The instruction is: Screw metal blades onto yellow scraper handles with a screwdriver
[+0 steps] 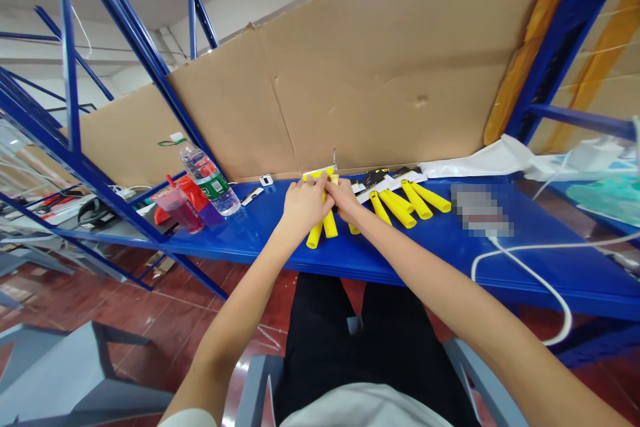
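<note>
Above the far part of the blue shelf table, my hands meet with fingers closed. My left hand (306, 205) grips a yellow-handled tool (319, 173); a yellow and whitish strip of it shows above the fingers, with a thin metal piece beyond. My right hand (344, 197) presses against the same tool from the right; its fingertips are partly hidden. Below the hands, yellow handles (315, 235) stick out toward me, and whether one belongs to the held tool I cannot tell. Right of my hands, several more yellow-handled tools (399, 207) lie fanned, their heads on black-and-white packaging (377, 179).
A water bottle (214, 181) and a plastic cup with red drink (181, 210) stand at left. A white cable (530, 260) runs from a blurred-out object (481, 210) at right. Cardboard (375, 73) walls the back; blue posts (555, 47) frame both sides. White plastic wrap (470, 161) lies behind.
</note>
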The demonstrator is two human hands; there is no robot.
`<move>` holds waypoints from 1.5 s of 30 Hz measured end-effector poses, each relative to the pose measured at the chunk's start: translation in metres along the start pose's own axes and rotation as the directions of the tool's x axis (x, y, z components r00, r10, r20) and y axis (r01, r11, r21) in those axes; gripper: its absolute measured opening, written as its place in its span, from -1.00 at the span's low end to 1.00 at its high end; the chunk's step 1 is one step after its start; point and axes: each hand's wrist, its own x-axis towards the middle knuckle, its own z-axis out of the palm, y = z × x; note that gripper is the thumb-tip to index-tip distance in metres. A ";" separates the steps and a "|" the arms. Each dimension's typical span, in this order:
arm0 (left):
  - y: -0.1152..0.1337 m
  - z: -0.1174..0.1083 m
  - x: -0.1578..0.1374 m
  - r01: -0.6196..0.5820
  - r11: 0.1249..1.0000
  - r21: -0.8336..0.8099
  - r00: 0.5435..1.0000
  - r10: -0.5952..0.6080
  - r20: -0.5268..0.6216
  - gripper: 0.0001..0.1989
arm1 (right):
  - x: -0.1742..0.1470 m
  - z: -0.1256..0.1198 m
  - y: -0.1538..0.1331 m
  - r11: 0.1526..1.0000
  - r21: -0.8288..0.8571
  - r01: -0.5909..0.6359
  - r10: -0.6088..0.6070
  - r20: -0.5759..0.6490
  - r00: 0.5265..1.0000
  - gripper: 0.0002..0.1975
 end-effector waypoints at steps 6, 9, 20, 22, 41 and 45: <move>-0.020 0.001 -0.002 -0.019 0.965 -0.261 0.999 0.030 0.039 -0.32 | -0.003 0.000 -0.006 0.999 0.012 -0.042 0.040 0.132 0.990 -0.50; -0.039 0.000 -0.015 -0.105 0.879 -0.465 0.994 0.101 -0.033 -0.31 | -0.011 0.003 -0.012 0.998 0.026 -0.056 0.048 0.248 0.968 -0.52; -0.075 0.034 -0.093 0.160 0.198 -0.967 0.896 -0.441 0.058 -0.36 | -0.023 0.008 0.002 0.871 -0.394 0.294 -0.124 0.402 0.907 -0.69; -0.084 0.038 -0.102 0.117 -0.101 -0.988 0.840 -0.520 0.153 -0.33 | -0.021 0.004 0.005 0.739 -0.521 0.427 -0.204 0.430 0.879 -0.81; -0.107 0.052 -0.147 -0.008 -0.602 -0.798 0.895 -0.361 0.263 -0.48 | 0.003 -0.009 0.012 0.888 -0.454 -0.080 0.116 0.051 0.992 -0.69; -0.107 0.051 -0.147 0.006 -0.591 -0.807 0.892 -0.361 0.272 -0.47 | 0.006 -0.010 0.011 0.929 -0.369 -0.028 0.066 0.091 0.994 -0.74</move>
